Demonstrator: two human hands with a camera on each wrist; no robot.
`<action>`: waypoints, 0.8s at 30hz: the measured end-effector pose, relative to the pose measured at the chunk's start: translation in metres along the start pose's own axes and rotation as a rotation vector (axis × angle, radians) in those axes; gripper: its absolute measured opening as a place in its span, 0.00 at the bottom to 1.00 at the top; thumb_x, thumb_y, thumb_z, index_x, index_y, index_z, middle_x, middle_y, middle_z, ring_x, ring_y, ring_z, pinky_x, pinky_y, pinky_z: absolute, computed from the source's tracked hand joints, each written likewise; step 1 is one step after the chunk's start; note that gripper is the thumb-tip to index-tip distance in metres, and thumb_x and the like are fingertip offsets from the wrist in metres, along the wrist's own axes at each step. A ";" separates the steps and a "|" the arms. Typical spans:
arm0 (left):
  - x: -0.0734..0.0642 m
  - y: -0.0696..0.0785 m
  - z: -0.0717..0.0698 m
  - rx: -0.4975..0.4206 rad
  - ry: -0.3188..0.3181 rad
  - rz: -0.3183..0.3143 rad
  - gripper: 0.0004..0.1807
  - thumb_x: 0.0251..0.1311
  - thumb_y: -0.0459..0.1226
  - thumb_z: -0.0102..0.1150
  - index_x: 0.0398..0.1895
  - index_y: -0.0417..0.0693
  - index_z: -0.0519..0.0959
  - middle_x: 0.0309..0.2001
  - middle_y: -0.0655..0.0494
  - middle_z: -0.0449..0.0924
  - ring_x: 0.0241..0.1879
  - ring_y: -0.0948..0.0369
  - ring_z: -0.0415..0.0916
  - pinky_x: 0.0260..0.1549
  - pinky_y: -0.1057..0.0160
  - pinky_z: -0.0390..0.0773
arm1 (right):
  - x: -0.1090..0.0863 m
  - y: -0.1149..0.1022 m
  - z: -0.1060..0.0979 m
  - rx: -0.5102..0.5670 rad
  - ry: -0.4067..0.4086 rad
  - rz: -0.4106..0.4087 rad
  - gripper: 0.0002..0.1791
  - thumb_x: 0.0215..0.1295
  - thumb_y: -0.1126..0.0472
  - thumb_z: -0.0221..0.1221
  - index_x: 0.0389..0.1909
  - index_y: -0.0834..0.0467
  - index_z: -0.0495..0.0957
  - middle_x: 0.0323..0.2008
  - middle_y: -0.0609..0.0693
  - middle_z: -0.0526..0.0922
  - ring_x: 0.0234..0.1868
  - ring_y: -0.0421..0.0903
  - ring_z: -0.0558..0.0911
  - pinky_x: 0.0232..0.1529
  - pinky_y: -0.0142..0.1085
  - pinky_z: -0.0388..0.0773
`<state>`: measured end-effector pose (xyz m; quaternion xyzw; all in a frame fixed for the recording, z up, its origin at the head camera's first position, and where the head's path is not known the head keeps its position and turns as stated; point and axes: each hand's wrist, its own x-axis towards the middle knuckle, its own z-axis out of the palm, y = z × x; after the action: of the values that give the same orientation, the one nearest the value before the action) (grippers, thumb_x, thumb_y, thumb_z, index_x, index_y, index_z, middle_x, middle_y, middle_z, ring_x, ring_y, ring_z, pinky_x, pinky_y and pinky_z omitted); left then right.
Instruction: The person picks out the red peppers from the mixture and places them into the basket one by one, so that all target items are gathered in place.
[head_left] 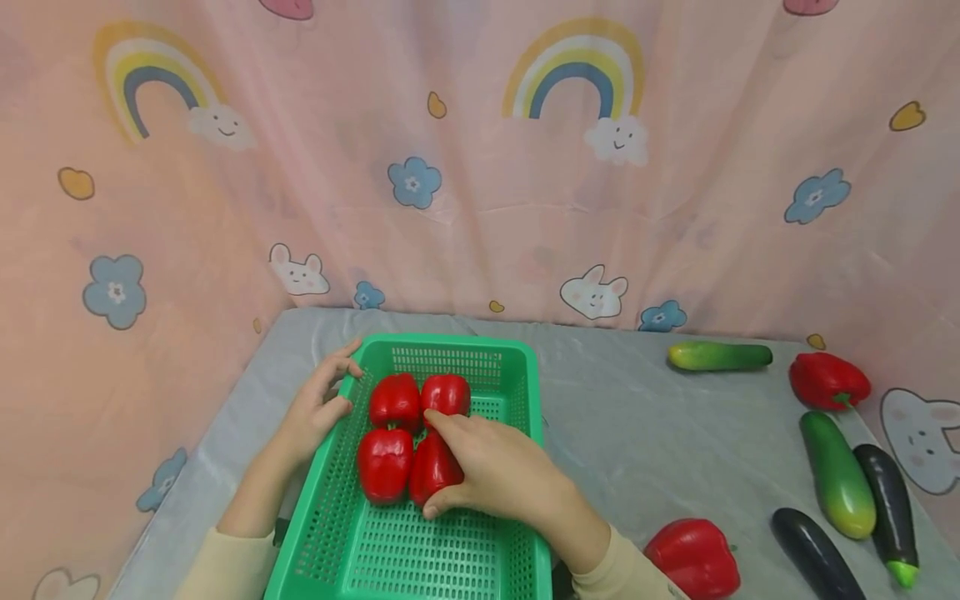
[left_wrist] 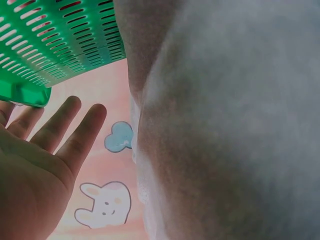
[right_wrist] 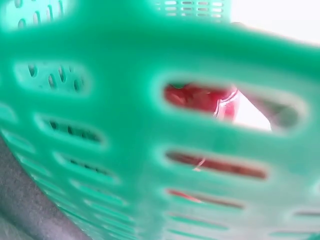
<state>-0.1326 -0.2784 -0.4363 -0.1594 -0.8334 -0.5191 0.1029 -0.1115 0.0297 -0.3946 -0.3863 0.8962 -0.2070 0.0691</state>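
glossy, bright red pepper (head_left: 435,472)

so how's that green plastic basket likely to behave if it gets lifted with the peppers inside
The green rectangular slotted plastic basket looks fairly stiff: its long edges appear straight. It is probably light for its size, given its many openings. The glossy, rounded red bell peppers inside may slide or roll if it tilts, with open space beside them.

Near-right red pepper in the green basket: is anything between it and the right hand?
Nothing visible: in the head view, the right hand is directly at that red pepper, thumb by its near end. The three other peppers in the basket lie left and beyond.
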 end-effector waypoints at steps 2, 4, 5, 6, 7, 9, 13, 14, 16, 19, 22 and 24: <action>0.000 0.000 0.000 0.000 0.001 0.000 0.19 0.58 0.23 0.50 0.53 0.40 0.74 0.84 0.42 0.60 0.73 0.35 0.69 0.63 0.22 0.67 | -0.001 0.000 -0.001 -0.009 -0.005 -0.003 0.60 0.53 0.32 0.80 0.81 0.54 0.68 0.62 0.49 0.86 0.60 0.49 0.84 0.58 0.47 0.85; 0.000 0.000 0.000 0.000 0.000 -0.003 0.19 0.58 0.22 0.50 0.53 0.41 0.74 0.84 0.42 0.60 0.74 0.35 0.68 0.65 0.21 0.65 | -0.001 0.000 -0.001 -0.021 -0.011 -0.007 0.59 0.53 0.32 0.79 0.82 0.54 0.68 0.64 0.48 0.85 0.61 0.49 0.84 0.59 0.48 0.84; 0.001 -0.001 0.000 0.002 -0.001 -0.003 0.19 0.58 0.22 0.50 0.53 0.41 0.74 0.84 0.41 0.60 0.74 0.34 0.68 0.65 0.20 0.64 | -0.002 0.000 -0.002 -0.028 -0.013 -0.010 0.59 0.54 0.33 0.79 0.82 0.54 0.67 0.65 0.48 0.84 0.62 0.50 0.84 0.60 0.48 0.84; 0.001 -0.001 0.000 0.002 -0.002 -0.003 0.19 0.58 0.22 0.50 0.53 0.41 0.74 0.85 0.41 0.60 0.75 0.34 0.67 0.65 0.20 0.63 | -0.002 0.000 -0.002 -0.033 -0.015 -0.013 0.58 0.54 0.34 0.79 0.82 0.54 0.67 0.66 0.47 0.84 0.63 0.50 0.83 0.61 0.49 0.83; 0.001 -0.001 0.000 0.004 -0.003 -0.003 0.19 0.58 0.22 0.50 0.53 0.41 0.74 0.84 0.41 0.60 0.75 0.34 0.67 0.65 0.20 0.63 | -0.002 0.000 -0.002 -0.039 -0.016 -0.017 0.58 0.54 0.34 0.79 0.82 0.54 0.68 0.67 0.47 0.83 0.63 0.50 0.83 0.62 0.49 0.83; 0.001 -0.001 -0.001 0.004 -0.004 -0.002 0.19 0.58 0.23 0.50 0.53 0.41 0.74 0.84 0.41 0.60 0.74 0.34 0.68 0.65 0.20 0.64 | -0.002 0.000 -0.002 -0.052 -0.019 -0.023 0.56 0.55 0.36 0.79 0.82 0.54 0.68 0.68 0.46 0.82 0.64 0.49 0.82 0.63 0.49 0.82; 0.001 -0.003 -0.001 0.004 -0.007 -0.001 0.19 0.58 0.23 0.50 0.53 0.42 0.74 0.84 0.39 0.60 0.74 0.35 0.68 0.64 0.20 0.65 | -0.003 0.000 -0.002 -0.070 -0.009 -0.025 0.52 0.57 0.39 0.79 0.80 0.54 0.70 0.68 0.47 0.82 0.63 0.49 0.82 0.62 0.48 0.83; 0.001 -0.004 -0.001 0.004 -0.007 0.000 0.19 0.58 0.23 0.50 0.53 0.42 0.74 0.84 0.39 0.60 0.74 0.35 0.68 0.64 0.20 0.65 | -0.003 0.000 -0.001 -0.074 -0.004 -0.023 0.52 0.58 0.39 0.79 0.79 0.54 0.71 0.67 0.47 0.82 0.63 0.49 0.83 0.61 0.48 0.83; 0.001 -0.004 -0.001 0.001 -0.006 0.000 0.19 0.58 0.23 0.50 0.53 0.42 0.74 0.84 0.39 0.60 0.74 0.35 0.68 0.65 0.21 0.65 | -0.002 0.000 -0.001 -0.076 0.007 -0.021 0.51 0.58 0.39 0.79 0.79 0.55 0.72 0.65 0.48 0.83 0.62 0.49 0.83 0.60 0.47 0.84; 0.001 -0.004 -0.001 -0.001 -0.003 0.004 0.19 0.58 0.24 0.50 0.53 0.41 0.74 0.84 0.39 0.60 0.74 0.34 0.68 0.65 0.21 0.65 | -0.002 -0.001 0.000 -0.085 0.017 -0.021 0.51 0.58 0.38 0.79 0.78 0.55 0.72 0.63 0.50 0.83 0.60 0.50 0.84 0.58 0.47 0.85; 0.001 -0.003 -0.001 -0.007 0.000 0.006 0.18 0.58 0.24 0.50 0.53 0.41 0.74 0.84 0.39 0.60 0.75 0.33 0.68 0.65 0.20 0.65 | -0.002 -0.001 0.000 -0.095 0.022 -0.021 0.51 0.57 0.37 0.79 0.77 0.55 0.73 0.61 0.51 0.84 0.57 0.50 0.85 0.56 0.46 0.86; 0.001 -0.003 -0.001 -0.009 0.002 0.006 0.18 0.58 0.24 0.50 0.53 0.41 0.74 0.84 0.40 0.60 0.75 0.33 0.68 0.65 0.20 0.64 | -0.002 -0.001 0.000 -0.098 0.024 -0.019 0.51 0.57 0.37 0.79 0.77 0.55 0.73 0.60 0.51 0.84 0.56 0.50 0.85 0.54 0.45 0.86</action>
<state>-0.1344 -0.2801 -0.4379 -0.1618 -0.8306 -0.5225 0.1046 -0.1094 0.0309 -0.3946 -0.3954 0.9022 -0.1683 0.0374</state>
